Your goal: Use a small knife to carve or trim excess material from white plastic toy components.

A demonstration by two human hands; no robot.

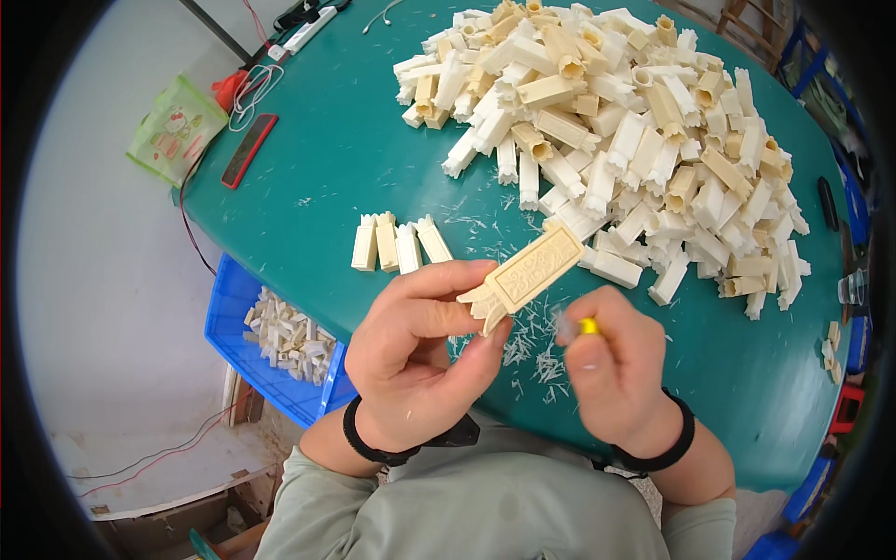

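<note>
My left hand (406,345) is closed, its fingers and thumb pinching the near end of a cream-coloured rectangular plastic piece (534,271). The piece tilts up to the right, its raised pattern and border facing up; its near end is flared and jagged. Just right of it, my right hand (618,373) is curled round a small yellow-handled tool (588,326). The tool's tip is blurred, so its exact kind is unclear; it is apart from the piece. Thin white shavings (534,359) lie scattered on the table below. Beyond my left hand, several similar pieces (408,247) lie in a row.
A large heap of white and cream pieces (625,140) covers the far right of the green table (308,210). Left of the table's edge hangs a blue bin (221,313) holding small scraps. A green bag (177,131), white cable (250,98) and red-and-black object (249,151) are at far left.
</note>
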